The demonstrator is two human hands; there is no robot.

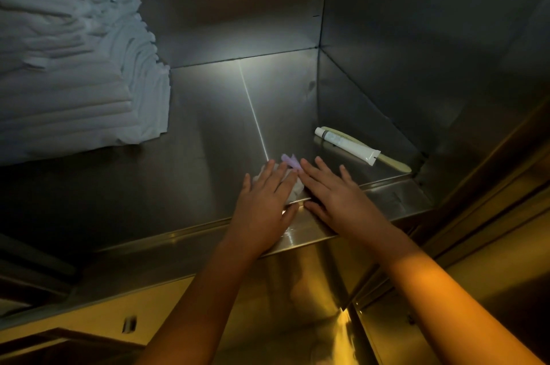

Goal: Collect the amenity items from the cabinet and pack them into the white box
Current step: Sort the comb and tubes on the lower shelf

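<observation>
Inside a steel cabinet, my left hand (265, 201) lies flat with straight fingers on a small white wrapped item (293, 186) that has a purple tag (290, 161) at its far end. My right hand (336, 195) rests beside it, fingers straight, touching the item's right side and the shelf. A white toothpaste tube (346, 144) lies on the shelf to the right, on top of a pale toothbrush (393, 164) near the right wall. No white box is in view.
A tall stack of folded white towels (74, 67) fills the cabinet's left side. The steel shelf (208, 138) has a raised front lip (357, 186). The right wall (416, 52) stands close to the toothpaste. A lower steel front panel (297, 305) is below.
</observation>
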